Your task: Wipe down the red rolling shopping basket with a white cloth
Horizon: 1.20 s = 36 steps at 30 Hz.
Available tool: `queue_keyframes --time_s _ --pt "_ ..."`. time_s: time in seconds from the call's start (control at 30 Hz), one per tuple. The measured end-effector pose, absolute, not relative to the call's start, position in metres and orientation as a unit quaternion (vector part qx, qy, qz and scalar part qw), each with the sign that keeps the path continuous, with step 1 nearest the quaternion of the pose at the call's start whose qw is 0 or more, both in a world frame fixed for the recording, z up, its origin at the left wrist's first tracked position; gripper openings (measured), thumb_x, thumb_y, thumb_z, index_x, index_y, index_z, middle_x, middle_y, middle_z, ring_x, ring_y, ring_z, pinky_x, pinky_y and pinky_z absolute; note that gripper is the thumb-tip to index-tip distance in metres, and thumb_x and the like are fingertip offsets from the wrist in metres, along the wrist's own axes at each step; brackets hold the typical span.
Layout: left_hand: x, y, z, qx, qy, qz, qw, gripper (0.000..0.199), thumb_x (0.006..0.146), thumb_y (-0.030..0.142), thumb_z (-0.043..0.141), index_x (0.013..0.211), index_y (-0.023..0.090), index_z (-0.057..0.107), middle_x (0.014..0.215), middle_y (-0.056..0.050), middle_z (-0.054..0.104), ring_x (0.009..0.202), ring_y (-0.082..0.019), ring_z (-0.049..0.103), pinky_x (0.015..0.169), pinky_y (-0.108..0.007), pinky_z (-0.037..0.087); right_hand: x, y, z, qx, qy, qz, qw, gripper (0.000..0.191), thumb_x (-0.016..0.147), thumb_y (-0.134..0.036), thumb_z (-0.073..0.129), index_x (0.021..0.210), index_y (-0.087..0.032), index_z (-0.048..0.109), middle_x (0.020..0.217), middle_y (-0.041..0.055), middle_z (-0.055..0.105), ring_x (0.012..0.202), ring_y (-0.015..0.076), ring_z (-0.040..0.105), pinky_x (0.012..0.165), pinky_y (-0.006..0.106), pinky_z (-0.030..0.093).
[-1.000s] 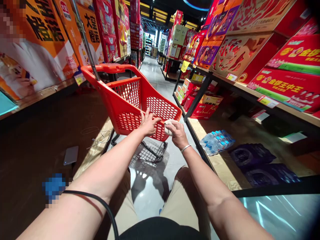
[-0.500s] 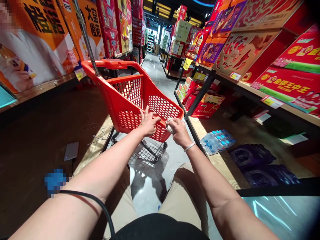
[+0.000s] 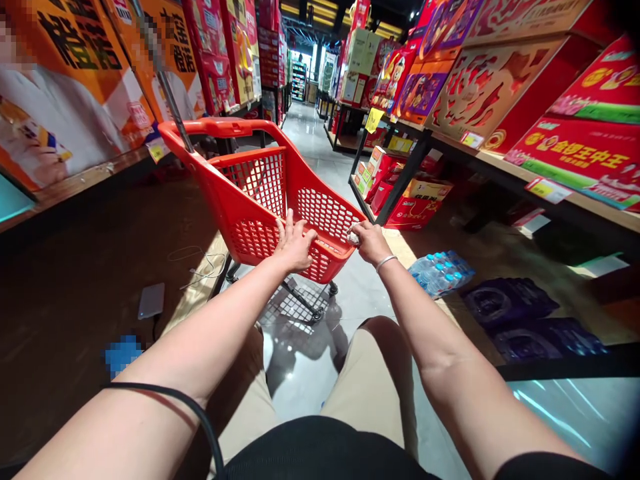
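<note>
A red plastic shopping cart [image 3: 320, 207] with perforated sides stands in front of me on the grey floor. My left hand [image 3: 295, 245] rests on the cart's near rim, its fingers spread and nothing held in it. At the rim's right corner is my right hand [image 3: 371, 243], closed round a crumpled whitish cloth [image 3: 354, 235], which touches the cart's edge. A bracelet circles my right wrist.
Shelves of boxed goods line both sides, with red boxes [image 3: 575, 155] at right and orange boxes [image 3: 85, 80] at left. Bottled water [image 3: 441, 272] lies on the low right shelf. A phone-like device [image 3: 151, 301] and a white cable lie at lower left.
My right hand has moved right and slightly up along the cart's rim with the cloth. The left hand has stayed at nearly the same place on the rim.
</note>
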<state>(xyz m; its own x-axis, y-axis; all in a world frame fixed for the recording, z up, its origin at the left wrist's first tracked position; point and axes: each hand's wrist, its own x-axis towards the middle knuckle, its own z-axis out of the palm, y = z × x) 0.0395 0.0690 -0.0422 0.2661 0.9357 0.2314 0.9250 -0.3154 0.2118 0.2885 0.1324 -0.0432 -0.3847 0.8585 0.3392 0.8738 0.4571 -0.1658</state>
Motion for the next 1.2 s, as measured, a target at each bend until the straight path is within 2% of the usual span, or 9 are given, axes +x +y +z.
queue_keyframes --time_s 0.17,0.33,0.43,0.53,0.63,0.8,0.9,1.1,1.2 --pt "0.038 0.066 -0.048 0.805 0.571 0.163 0.018 0.060 0.073 0.018 0.069 0.132 0.023 0.059 0.167 -0.014 0.018 0.155 -0.048 -0.013 0.120 -0.077 -0.004 0.276 0.090 -0.043 -0.565 -0.807 -0.063 0.160 0.029 0.095 -0.015 0.048 0.112 -0.022 0.071 0.115 0.0116 0.062 0.101 0.0268 0.048 0.082 0.036 0.034" --pt "0.029 0.071 -0.044 0.807 0.574 0.141 0.014 0.063 0.074 0.022 0.071 0.136 0.024 0.059 0.169 -0.013 0.016 0.156 -0.046 -0.012 0.123 -0.071 -0.004 0.269 0.077 -0.049 -0.585 -0.784 -0.045 0.202 0.039 0.092 -0.009 0.045 0.119 -0.023 0.069 0.124 0.0120 0.059 0.103 0.0289 0.045 0.082 0.039 0.037" --pt "0.026 0.073 -0.039 0.814 0.569 0.117 0.031 0.064 0.079 0.042 0.073 0.139 0.025 0.060 0.168 -0.012 0.021 0.156 -0.046 -0.010 0.123 -0.071 -0.006 0.268 0.083 -0.056 -0.574 -0.781 -0.018 0.246 0.042 0.088 -0.007 0.048 0.122 -0.022 0.067 0.128 0.0117 0.059 0.108 0.0292 0.047 0.092 0.041 0.038" --pt "0.030 0.070 -0.038 0.841 0.527 0.107 0.053 0.057 0.088 0.061 0.060 0.136 0.030 0.063 0.160 -0.008 0.040 0.157 -0.045 -0.004 0.120 -0.073 -0.009 0.262 0.090 -0.071 -0.559 -0.766 0.006 0.317 0.043 0.083 -0.008 0.054 0.123 -0.021 0.066 0.132 0.0113 0.057 0.119 0.0290 0.048 0.102 0.044 0.036" --pt "0.035 0.067 -0.047 0.851 0.502 0.142 0.060 0.045 0.097 0.056 0.046 0.130 0.034 0.069 0.149 -0.004 0.052 0.157 -0.043 -0.004 0.121 -0.073 -0.007 0.243 0.089 -0.095 -0.568 -0.712 0.024 0.412 0.048 0.077 -0.009 0.058 0.124 -0.021 0.062 0.137 0.0124 0.050 0.128 0.0290 0.047 0.109 0.046 0.034" --pt "0.028 0.073 -0.061 0.821 0.529 0.193 0.098 0.046 0.102 0.048 0.037 0.119 0.029 0.075 0.150 -0.003 0.049 0.157 -0.039 -0.005 0.127 -0.064 0.005 0.199 0.071 -0.140 -0.573 -0.638 0.007 0.514 0.048 0.080 -0.020 0.062 0.128 -0.021 0.057 0.139 0.0153 0.039 0.137 0.0310 0.039 0.113 0.047 0.035" --pt "0.018 0.078 -0.062 0.807 0.546 0.191 0.113 0.046 0.102 0.048 0.037 0.114 0.030 0.077 0.151 -0.002 0.048 0.158 -0.039 -0.001 0.127 -0.065 0.004 0.185 0.062 -0.159 -0.558 -0.666 -0.019 0.494 0.044 0.081 -0.014 0.059 0.124 -0.023 0.062 0.138 0.0134 0.038 0.137 0.0305 0.037 0.114 0.047 0.035" --pt "0.002 0.086 -0.064 0.811 0.535 0.214 0.103 0.039 0.097 0.046 0.048 0.104 0.024 0.079 0.144 -0.006 0.051 0.157 -0.037 -0.003 0.128 -0.062 0.003 0.182 0.044 -0.196 -0.479 -0.819 0.018 0.316 0.043 0.085 -0.004 0.053 0.113 -0.029 0.073 0.131 0.0066 0.054 0.121 0.0257 0.045 0.105 0.039 0.041" --pt "-0.004 0.085 -0.064 0.809 0.537 0.218 0.100 0.036 0.096 0.043 0.050 0.102 0.022 0.079 0.141 -0.006 0.053 0.157 -0.036 -0.001 0.129 -0.059 0.006 0.182 0.041 -0.192 -0.459 -0.840 0.031 0.286 0.043 0.085 -0.003 0.052 0.112 -0.029 0.074 0.127 0.0068 0.058 0.117 0.0239 0.048 0.101 0.036 0.043"
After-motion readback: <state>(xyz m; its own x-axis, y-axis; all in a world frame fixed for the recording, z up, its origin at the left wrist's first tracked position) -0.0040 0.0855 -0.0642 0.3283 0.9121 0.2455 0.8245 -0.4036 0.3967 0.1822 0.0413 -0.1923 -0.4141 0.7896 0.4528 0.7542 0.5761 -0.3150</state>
